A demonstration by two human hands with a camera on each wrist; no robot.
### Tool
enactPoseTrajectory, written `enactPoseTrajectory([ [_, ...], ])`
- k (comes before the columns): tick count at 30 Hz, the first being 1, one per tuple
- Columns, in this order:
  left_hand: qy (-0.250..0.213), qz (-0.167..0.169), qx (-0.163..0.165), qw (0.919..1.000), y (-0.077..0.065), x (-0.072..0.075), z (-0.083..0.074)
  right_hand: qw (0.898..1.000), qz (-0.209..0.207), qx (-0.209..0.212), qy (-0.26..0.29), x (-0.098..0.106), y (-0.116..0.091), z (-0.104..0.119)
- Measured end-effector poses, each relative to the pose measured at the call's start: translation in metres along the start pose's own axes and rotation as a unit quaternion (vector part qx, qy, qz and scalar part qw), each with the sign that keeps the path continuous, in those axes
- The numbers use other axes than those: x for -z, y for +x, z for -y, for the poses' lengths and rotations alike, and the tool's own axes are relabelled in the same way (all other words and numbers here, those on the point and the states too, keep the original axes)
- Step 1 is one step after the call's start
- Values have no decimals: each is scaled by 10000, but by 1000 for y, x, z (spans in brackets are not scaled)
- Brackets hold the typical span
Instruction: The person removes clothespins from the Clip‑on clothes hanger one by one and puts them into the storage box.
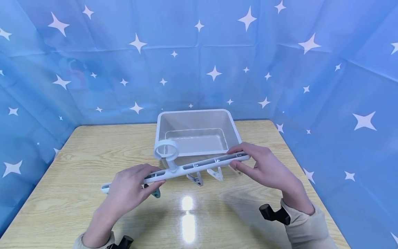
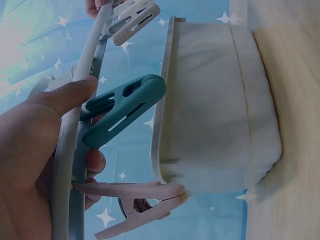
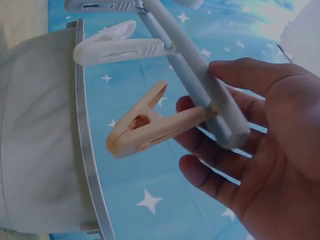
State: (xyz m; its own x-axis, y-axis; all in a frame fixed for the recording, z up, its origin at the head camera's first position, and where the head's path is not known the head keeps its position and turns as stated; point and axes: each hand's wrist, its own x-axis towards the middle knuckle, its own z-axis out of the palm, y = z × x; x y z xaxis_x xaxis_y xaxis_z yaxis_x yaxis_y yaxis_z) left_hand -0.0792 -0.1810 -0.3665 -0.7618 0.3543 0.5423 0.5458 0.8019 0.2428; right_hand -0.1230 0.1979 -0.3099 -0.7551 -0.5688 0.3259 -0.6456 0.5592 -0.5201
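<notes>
Both hands hold a pale clip hanger, its long slotted bar [image 1: 199, 167] slanting up to the right above the table. Left of the bar's middle stands a round hook [image 1: 171, 165]. My left hand [image 1: 129, 190] grips the bar's left part, thumb on the near side. Around that grip hang a teal clip [image 2: 125, 110] and a dusty pink clip [image 2: 150, 192]. At the right end, my right hand [image 1: 267, 167] pinches the bar between thumb and fingers. A peach clip [image 3: 155, 132] dangles there, beside a white clip [image 3: 120, 51] and a grey clip [image 3: 105, 6].
Behind the hanger, a grey rectangular bin [image 1: 205, 153] stands on the wood-grain table [image 1: 118, 145]; its inside shows no contents. The bar's right half overlaps its front in the head view. A blue star-patterned curtain [image 1: 186, 62] encloses the back and sides.
</notes>
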Motion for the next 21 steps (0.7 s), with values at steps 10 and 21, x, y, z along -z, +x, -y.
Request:
enactPoseTrajectory([
  [10, 54, -248, -24, 9997, 1, 8, 6, 9989, -281, -37, 385, -1, 5, -6],
  [21, -105, -453, 13, 9989, 4, 14, 7, 9839, 42, 202, 1776, -3, 10, -18],
])
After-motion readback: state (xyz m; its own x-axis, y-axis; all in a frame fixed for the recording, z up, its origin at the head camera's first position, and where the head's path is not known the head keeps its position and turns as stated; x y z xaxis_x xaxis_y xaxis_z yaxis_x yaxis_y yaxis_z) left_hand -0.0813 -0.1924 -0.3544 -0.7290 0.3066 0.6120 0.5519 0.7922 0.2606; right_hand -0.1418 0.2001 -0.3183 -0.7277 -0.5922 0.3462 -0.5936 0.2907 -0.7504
